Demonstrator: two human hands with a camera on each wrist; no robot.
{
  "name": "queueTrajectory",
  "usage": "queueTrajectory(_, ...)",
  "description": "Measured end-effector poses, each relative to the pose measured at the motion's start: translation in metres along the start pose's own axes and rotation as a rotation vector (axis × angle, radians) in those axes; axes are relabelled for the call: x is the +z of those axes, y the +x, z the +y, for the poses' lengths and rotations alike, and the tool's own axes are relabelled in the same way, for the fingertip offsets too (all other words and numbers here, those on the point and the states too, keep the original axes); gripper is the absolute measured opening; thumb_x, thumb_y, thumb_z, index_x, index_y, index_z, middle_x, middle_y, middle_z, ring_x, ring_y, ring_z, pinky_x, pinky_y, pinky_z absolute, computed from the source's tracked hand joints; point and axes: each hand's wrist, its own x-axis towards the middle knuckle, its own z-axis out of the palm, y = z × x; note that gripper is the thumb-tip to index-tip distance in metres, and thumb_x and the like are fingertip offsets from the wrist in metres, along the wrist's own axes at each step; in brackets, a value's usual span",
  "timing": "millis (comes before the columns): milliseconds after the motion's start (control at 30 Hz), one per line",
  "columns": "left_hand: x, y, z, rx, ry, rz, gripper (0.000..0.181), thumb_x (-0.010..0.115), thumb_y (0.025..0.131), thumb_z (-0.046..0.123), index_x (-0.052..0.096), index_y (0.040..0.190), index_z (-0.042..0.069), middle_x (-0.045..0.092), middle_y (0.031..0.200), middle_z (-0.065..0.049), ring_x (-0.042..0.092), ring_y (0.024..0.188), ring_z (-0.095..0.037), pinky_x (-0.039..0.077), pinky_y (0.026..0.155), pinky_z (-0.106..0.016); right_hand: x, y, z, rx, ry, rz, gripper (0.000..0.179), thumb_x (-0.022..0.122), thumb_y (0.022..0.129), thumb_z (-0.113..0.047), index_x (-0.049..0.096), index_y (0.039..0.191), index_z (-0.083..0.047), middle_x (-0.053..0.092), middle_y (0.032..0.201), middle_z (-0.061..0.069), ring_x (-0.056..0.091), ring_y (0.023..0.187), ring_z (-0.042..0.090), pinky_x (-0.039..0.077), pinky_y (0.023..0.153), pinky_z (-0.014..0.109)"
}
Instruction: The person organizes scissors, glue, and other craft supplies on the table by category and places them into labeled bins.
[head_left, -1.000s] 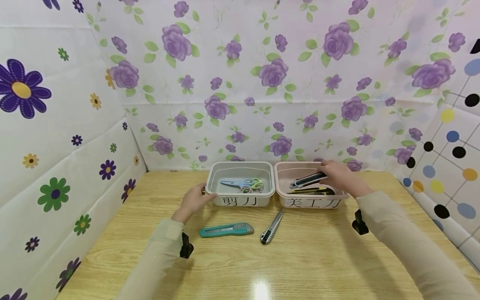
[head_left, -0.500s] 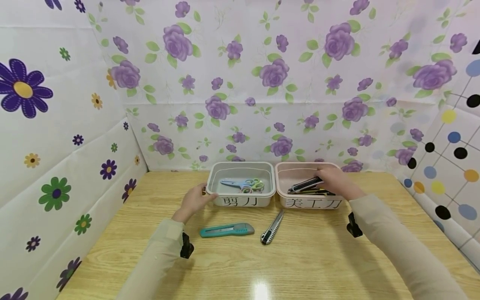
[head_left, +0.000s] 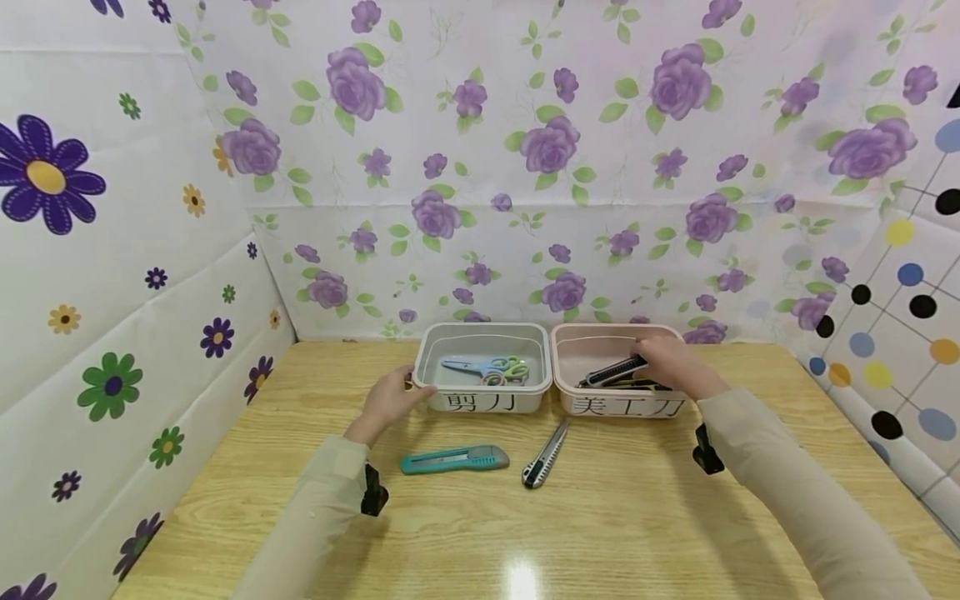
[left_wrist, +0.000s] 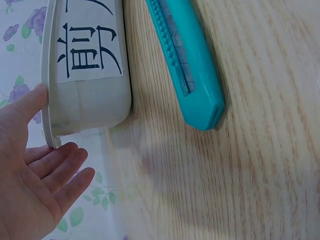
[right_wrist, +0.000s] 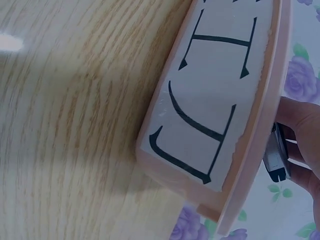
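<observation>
My right hand point(head_left: 678, 367) reaches into the pink plastic basket point(head_left: 568, 400) and holds a black-and-silver utility knife point(head_left: 615, 372). The knife's end point(right_wrist: 276, 162) shows between the fingers in the right wrist view. Beneath it lies a yellow-and-black utility knife point(head_left: 636, 385), partly hidden. My left hand point(head_left: 390, 407) grips the front-left corner of the white plastic basket point(head_left: 480, 391); the left wrist view shows the thumb on the rim and the fingers round the side. Several scissors point(head_left: 491, 367) with blue, green and pale handles lie inside that basket.
In front of the baskets, a teal utility knife point(head_left: 454, 460) and a silver-and-black utility knife point(head_left: 545, 456) lie on the wooden table point(head_left: 450, 533). Both baskets carry labels with characters. A flowered cloth point(head_left: 480, 167) hangs right behind them.
The right hand has moved slightly left and down, lowering the black-and-silver utility knife onto or close above the yellow one. The left hand has stayed at the white basket's corner.
</observation>
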Motion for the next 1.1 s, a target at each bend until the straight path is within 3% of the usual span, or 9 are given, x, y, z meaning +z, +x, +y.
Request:
queueTrajectory(433, -0.002, -0.001, 0.002, 0.009, -0.002, 0.015, 0.059, 0.063, 0.085, 0.034, 0.046, 0.131, 0.001, 0.059, 0.111, -0.015, 0.054, 0.100, -0.029, 0.047, 0.078, -0.043, 0.004, -0.006, 0.006, -0.020, 0.033, 0.021, 0.016, 0.077, 0.069, -0.014, 0.066, 0.076, -0.006, 0.063, 0.076, 0.006, 0.059, 0.071, 0.025, 0.048, 0.067, 0.042)
queueTrajectory(700, -0.001, -0.002, 0.002, 0.016, -0.005, 0.014, 0.058, 0.063, 0.085, 0.032, 0.046, 0.130, 0.001, 0.060, 0.109, -0.014, 0.055, 0.098, -0.028, 0.048, 0.077, -0.042, 0.011, -0.008, 0.013, -0.021, 0.093, -0.004, 0.014, 0.078, 0.068, -0.014, 0.070, 0.075, -0.006, 0.065, 0.073, 0.003, 0.059, 0.066, 0.020, 0.049, 0.062, 0.037)
queueTrajectory(900, -0.001, -0.002, 0.000, 0.010, -0.005, 0.016, 0.057, 0.063, 0.085, 0.032, 0.047, 0.131, 0.002, 0.060, 0.107, -0.014, 0.054, 0.096, -0.027, 0.047, 0.075, -0.041, 0.015, -0.010, 0.014, -0.028, 0.092, 0.026, 0.013, 0.078, 0.067, -0.012, 0.069, 0.073, -0.007, 0.065, 0.072, 0.003, 0.059, 0.066, 0.021, 0.048, 0.065, 0.039)
queueTrajectory(1100, 0.001, -0.001, -0.002, 0.011, -0.004, 0.023, 0.058, 0.064, 0.084, 0.034, 0.047, 0.130, 0.001, 0.061, 0.108, -0.014, 0.055, 0.097, -0.027, 0.047, 0.076, -0.042, 0.018, -0.010, 0.013, 0.008, 0.098, 0.003, 0.013, 0.077, 0.069, -0.012, 0.065, 0.072, -0.009, 0.061, 0.072, 0.000, 0.055, 0.065, 0.017, 0.045, 0.061, 0.036)
